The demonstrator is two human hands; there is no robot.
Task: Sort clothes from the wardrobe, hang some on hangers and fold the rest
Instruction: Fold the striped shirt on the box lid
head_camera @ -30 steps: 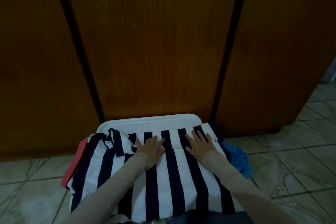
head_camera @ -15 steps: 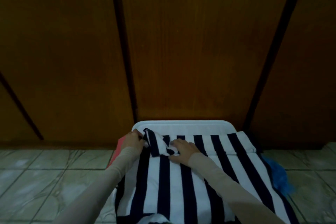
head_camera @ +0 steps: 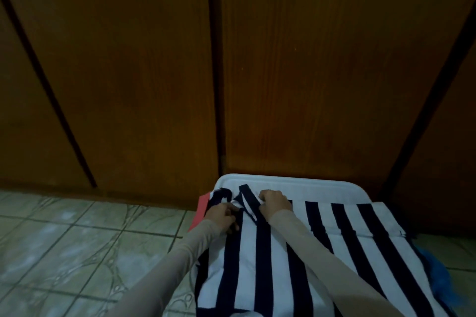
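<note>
I see both hands, left and right, pinching bunched shirt edge; uneven pull beyond fingertips risks skewed fold; slipping off bin.

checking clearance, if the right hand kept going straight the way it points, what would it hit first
Probably the white tub's far rim, just beyond the right hand gripping the striped shirt; then the wardrobe door. Depth is unclear.

Two arms are seen, each covered by a long, close-fitting sleeve of pale beige fabric. The left sleeve and the right sleeve are plain, without print or cuff detail, and are ended at the wrists. The left hand and right hand are left bare.
</note>
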